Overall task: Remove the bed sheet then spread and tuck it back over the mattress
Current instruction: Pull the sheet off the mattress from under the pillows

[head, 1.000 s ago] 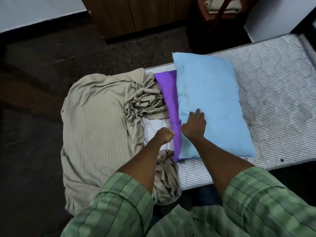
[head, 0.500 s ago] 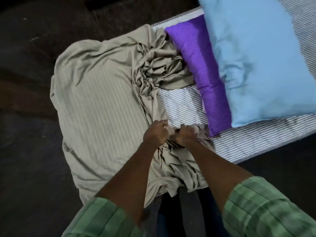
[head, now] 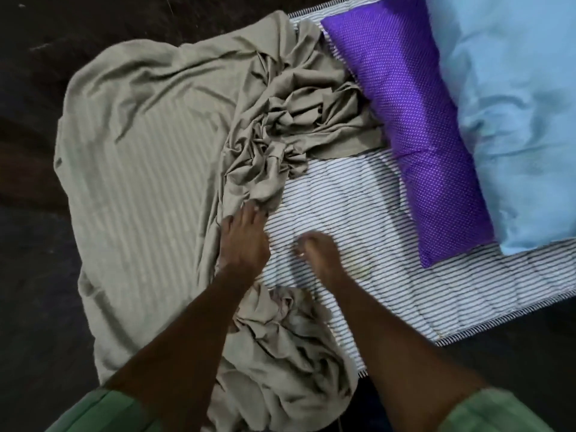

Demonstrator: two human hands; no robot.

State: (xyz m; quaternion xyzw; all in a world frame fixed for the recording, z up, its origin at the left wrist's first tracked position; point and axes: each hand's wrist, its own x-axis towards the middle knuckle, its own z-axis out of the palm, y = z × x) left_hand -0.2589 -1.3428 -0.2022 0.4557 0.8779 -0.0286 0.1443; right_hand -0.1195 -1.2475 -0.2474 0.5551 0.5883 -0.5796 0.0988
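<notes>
Beige bed sheet (head: 149, 169) half stripped off the striped mattress (head: 343, 207), left hand (head: 244, 236) open-fingered on its bunched edge, right hand (head: 318, 247) blurred, grip unclear; re-spreading, tucking remain.

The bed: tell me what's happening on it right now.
A person is stripping the beige sheet off the striped mattress. The left hand reaches into the bunched folds mid-bed; the right hand, blurred, hovers over bare mattress. A purple pillow and a blue pillow lie on the uncovered end.
</notes>
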